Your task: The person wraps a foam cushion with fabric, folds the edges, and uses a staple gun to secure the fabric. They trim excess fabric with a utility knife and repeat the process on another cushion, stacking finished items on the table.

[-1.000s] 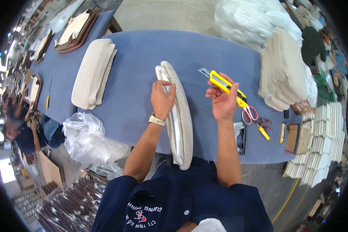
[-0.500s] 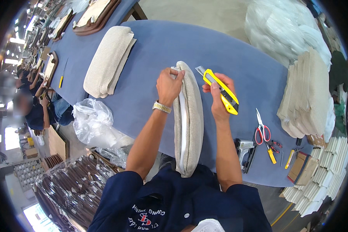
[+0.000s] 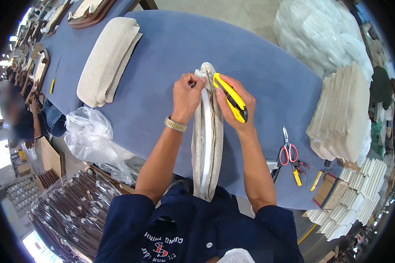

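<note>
A long beige fabric-covered cushion [image 3: 214, 153] stands on its edge before me, its near end against my body. Along its upturned side runs a white strip [image 3: 206, 131] between folds of fabric. My left hand [image 3: 186, 94] is closed at the far end, pinching white material [image 3: 200, 73] there. A yellow and black utility knife [image 3: 232, 97] is gripped in my right hand [image 3: 238, 105]. The knife's tip end meets the far end of the cushion beside my left fingers; the blade itself is hard to make out.
Red-handled scissors [image 3: 288, 151], pliers [image 3: 301, 166] and a partly hidden staple gun [image 3: 272, 165] lie at right on the blue table [image 3: 171, 44]. Beige covers [image 3: 338, 114] are stacked beyond. Another folded beige piece [image 3: 107, 61] and clear plastic [image 3: 90, 133] are at left. A co-worker [image 3: 24, 109] sits far left.
My right hand has brought the utility knife left to the cushion's far end. The cushion has tilted, showing more of its white strip. The whole view has shifted slightly.
</note>
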Demonstrator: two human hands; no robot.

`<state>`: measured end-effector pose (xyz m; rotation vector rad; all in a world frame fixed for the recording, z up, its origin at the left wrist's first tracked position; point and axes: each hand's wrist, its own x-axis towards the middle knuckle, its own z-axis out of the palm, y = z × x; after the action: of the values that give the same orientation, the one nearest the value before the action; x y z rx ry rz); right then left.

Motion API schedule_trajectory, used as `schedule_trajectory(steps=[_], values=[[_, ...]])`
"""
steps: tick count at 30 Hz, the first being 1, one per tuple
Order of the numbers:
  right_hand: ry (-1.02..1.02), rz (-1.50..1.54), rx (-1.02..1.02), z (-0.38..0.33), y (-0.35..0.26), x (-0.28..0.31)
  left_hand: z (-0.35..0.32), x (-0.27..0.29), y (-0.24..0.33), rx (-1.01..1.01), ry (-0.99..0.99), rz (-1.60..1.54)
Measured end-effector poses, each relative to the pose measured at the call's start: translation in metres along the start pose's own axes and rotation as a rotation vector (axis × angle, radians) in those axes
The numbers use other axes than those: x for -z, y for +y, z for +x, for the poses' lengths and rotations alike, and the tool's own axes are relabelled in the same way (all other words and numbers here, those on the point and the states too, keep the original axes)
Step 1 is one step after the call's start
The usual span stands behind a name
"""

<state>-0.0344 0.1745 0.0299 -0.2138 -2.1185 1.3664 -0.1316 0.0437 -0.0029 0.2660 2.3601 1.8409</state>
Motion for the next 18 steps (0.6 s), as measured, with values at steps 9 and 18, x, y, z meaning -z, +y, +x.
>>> schedule_trajectory(steps=[9, 18], values=[[-0.069, -0.157, 0.088, 0.011, -0.01, 0.008, 0.018, 0.011, 0.028, 0.126, -0.225, 0.036], [-0.083, -0.178, 0.066, 0.012, -0.018, 0.005, 0.023, 0.009, 0.013, 0.174, -0.245, -0.024]])
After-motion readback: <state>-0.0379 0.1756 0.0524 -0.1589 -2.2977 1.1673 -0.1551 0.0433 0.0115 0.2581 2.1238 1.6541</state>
